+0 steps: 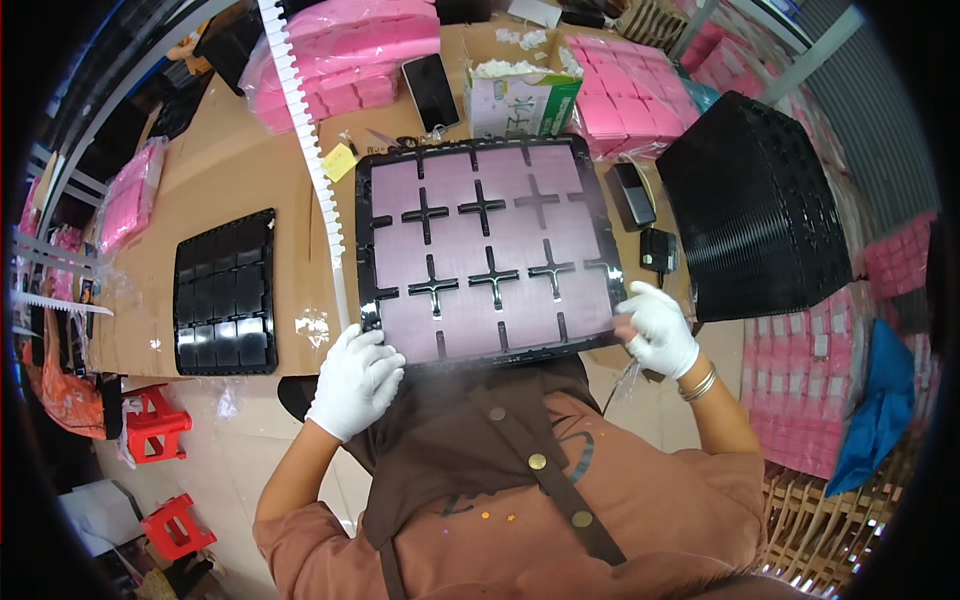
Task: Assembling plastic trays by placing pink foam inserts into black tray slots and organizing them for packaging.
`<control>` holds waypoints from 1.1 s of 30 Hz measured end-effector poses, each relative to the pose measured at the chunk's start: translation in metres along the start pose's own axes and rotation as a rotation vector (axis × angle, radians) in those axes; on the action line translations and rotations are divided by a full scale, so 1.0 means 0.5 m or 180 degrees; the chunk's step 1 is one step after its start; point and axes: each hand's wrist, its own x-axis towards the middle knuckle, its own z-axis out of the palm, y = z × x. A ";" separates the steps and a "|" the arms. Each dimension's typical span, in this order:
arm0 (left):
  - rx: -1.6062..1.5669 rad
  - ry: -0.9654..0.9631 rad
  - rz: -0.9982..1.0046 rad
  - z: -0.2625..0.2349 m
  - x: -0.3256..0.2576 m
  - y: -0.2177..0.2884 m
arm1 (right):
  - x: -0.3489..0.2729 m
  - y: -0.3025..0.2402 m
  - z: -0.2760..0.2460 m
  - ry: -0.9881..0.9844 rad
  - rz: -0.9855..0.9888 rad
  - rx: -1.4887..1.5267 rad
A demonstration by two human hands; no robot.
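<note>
A black plastic tray (366, 232) lies at the table's near edge. Pinkish-lilac flat pieces (455, 265) fill it, with black cross-shaped dividers showing between them. My left hand (357, 383), in a white glove, is closed at the tray's near left corner, its fingers on the rim. My right hand (660, 332), also gloved but with bare fingertips showing, is closed in a pinch beside the near right corner. What it pinches, if anything, is too small to make out. Clear wrinkled plastic (624, 382) hangs just below that hand.
Another black compartment tray (226, 292) lies to the left. A tall stack of black trays (750, 210) stands at the right. Behind are a phone (431, 92), an open carton (520, 108) and pink bundles (632, 92). A white toothed strip (308, 120) runs along the tray's left side.
</note>
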 end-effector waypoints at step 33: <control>0.2206 0.3892 -0.2693 -0.202 -0.302 -0.141 | 0.173 -0.175 0.250 -0.0025 -0.0428 0.0488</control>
